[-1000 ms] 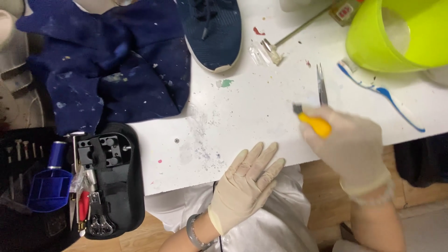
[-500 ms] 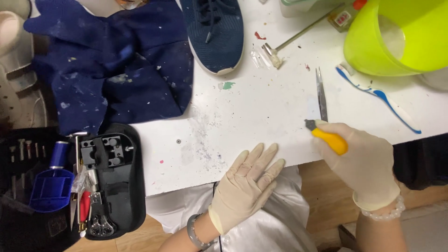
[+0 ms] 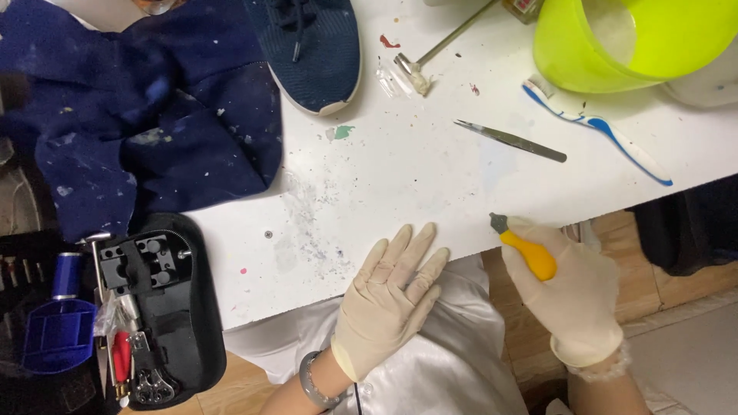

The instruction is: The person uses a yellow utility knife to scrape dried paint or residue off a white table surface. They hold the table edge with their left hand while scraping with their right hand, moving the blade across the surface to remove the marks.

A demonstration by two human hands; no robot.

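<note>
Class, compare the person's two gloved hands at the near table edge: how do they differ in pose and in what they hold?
The left hand lies flat and open, fingers spread on the white table, holding nothing; the right hand is closed around a yellow-handled tool. The left hand rests on the tabletop; the right hand sits just off its near edge, the tool's tip pointing at the edge. Both wear pale disposable gloves.

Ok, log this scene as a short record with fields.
left hand: gloved, flat, fingers spread on the table edge, holding nothing
right hand: gloved, gripping a yellow-handled tool
tweezers: lying on the table beyond the right hand
toothbrush: beside the green tub
shoe: on the table, next to the blue cloth
tool case: open, at the left
</note>
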